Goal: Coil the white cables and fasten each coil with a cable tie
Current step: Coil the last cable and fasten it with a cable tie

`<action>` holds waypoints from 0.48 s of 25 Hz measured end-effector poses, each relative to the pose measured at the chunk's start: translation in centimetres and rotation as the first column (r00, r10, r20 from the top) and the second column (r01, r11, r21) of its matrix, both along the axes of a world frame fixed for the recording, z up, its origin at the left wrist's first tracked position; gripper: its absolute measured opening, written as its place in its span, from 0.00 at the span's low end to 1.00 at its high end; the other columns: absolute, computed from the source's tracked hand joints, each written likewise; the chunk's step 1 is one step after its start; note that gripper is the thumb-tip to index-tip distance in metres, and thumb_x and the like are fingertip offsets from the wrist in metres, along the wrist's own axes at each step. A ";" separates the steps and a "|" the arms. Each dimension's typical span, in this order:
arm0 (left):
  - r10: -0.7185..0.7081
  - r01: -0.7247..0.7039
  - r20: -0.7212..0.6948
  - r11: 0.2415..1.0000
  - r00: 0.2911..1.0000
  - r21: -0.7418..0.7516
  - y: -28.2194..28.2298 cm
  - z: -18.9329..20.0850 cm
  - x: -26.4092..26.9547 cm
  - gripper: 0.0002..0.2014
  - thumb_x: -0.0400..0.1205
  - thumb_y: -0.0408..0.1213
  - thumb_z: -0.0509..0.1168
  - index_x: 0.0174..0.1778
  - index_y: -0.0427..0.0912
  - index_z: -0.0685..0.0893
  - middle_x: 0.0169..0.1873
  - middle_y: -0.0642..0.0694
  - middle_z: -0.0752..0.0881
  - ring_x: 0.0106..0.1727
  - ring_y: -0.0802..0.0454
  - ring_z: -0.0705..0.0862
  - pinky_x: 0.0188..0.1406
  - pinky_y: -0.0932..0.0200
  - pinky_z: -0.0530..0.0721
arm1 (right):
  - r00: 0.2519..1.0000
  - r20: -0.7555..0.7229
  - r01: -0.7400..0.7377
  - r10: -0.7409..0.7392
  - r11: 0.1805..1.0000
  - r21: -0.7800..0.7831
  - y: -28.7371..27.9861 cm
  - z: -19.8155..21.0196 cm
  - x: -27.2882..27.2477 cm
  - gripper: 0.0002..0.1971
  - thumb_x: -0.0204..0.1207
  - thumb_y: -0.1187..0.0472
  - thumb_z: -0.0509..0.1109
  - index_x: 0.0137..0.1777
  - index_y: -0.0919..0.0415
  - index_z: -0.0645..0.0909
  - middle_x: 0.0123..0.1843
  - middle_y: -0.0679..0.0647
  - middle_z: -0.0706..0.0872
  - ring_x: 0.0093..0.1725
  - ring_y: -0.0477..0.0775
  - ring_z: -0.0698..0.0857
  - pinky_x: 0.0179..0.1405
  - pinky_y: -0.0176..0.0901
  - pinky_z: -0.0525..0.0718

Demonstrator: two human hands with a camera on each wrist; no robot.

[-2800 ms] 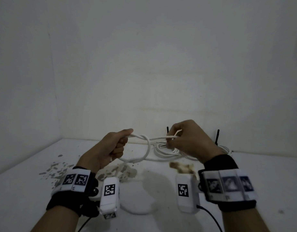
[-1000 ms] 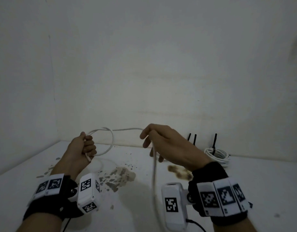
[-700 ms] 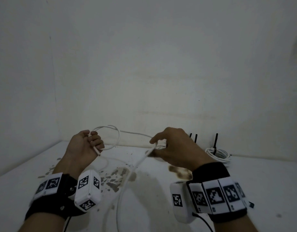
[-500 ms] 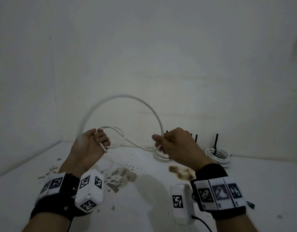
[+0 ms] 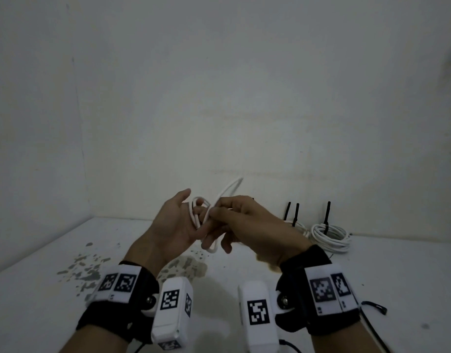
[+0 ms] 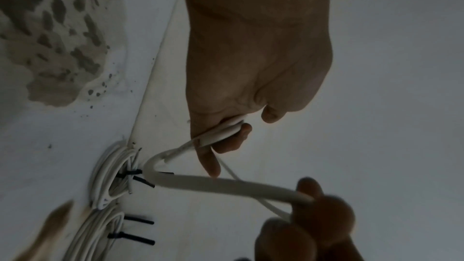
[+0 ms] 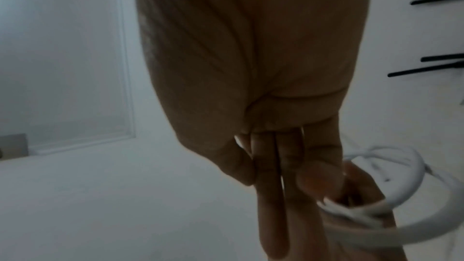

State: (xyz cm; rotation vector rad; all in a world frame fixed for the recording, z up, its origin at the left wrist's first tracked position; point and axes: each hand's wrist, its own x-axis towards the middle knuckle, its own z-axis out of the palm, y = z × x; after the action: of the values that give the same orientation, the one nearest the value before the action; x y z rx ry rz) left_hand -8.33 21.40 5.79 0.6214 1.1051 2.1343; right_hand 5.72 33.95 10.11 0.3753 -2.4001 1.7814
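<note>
Over the white table (image 5: 244,276) my two hands meet with one white cable (image 5: 202,212) between them. My left hand (image 5: 193,215) has its palm turned right and thumb up, and grips several small loops of the cable (image 6: 220,130). My right hand (image 5: 216,212) pinches the cable beside those loops. One narrow loop (image 5: 229,189) sticks up past the fingers and another (image 5: 211,247) hangs below. In the right wrist view the cable (image 7: 376,211) curves round to the right of my straight fingers (image 7: 271,186).
Tied white coils lie by the back wall, one (image 5: 331,235) with an upright black cable tie (image 5: 328,212), another (image 5: 299,226) half hidden behind my right hand. Grey peeled patches (image 5: 87,271) mark the table's left side. Walls close the back and left.
The large arc of cable that swung overhead has come down into a small loop. My right hand has moved left to meet my left hand, which has risen and turned.
</note>
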 end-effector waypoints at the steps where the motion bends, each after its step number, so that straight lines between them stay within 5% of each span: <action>1: -0.017 0.016 -0.032 1.000 0.999 -0.018 0.1 0.2 0.6 0.21 0.88 0.52 0.47 0.42 0.39 0.73 0.21 0.43 0.74 0.22 0.45 0.72 0.31 0.50 0.72 | 1.000 0.008 0.006 -0.006 0.999 -0.047 -0.2 -0.2 -0.2 0.15 0.89 0.63 0.57 0.44 0.65 0.80 0.44 0.69 0.91 0.38 0.60 0.88 0.28 0.42 0.77; 6: -0.007 -0.011 -0.128 0.990 0.992 -0.137 0.9 1.1 3.0 0.31 0.88 0.51 0.48 0.24 0.37 0.76 0.16 0.40 0.71 0.19 0.44 0.71 0.26 0.54 0.77 | 0.991 0.032 0.135 -0.132 0.967 -0.214 -0.4 -1.4 -1.8 0.13 0.86 0.63 0.62 0.47 0.72 0.84 0.38 0.67 0.84 0.31 0.58 0.83 0.29 0.43 0.82; 12: -0.015 -0.031 -0.186 0.970 0.982 -0.243 1.3 1.0 2.9 0.26 0.87 0.56 0.50 0.29 0.44 0.75 0.24 0.48 0.66 0.23 0.54 0.64 0.23 0.60 0.61 | 0.943 0.053 0.320 -0.330 0.845 -0.428 0.5 -2.0 -2.9 0.09 0.81 0.67 0.69 0.50 0.74 0.88 0.41 0.68 0.89 0.39 0.66 0.90 0.42 0.54 0.92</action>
State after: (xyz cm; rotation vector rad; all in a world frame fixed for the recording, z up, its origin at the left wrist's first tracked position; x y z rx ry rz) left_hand -5.40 22.71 6.77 0.7109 1.4494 1.9346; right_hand 2.82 34.48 8.11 -0.0632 -1.8293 2.0421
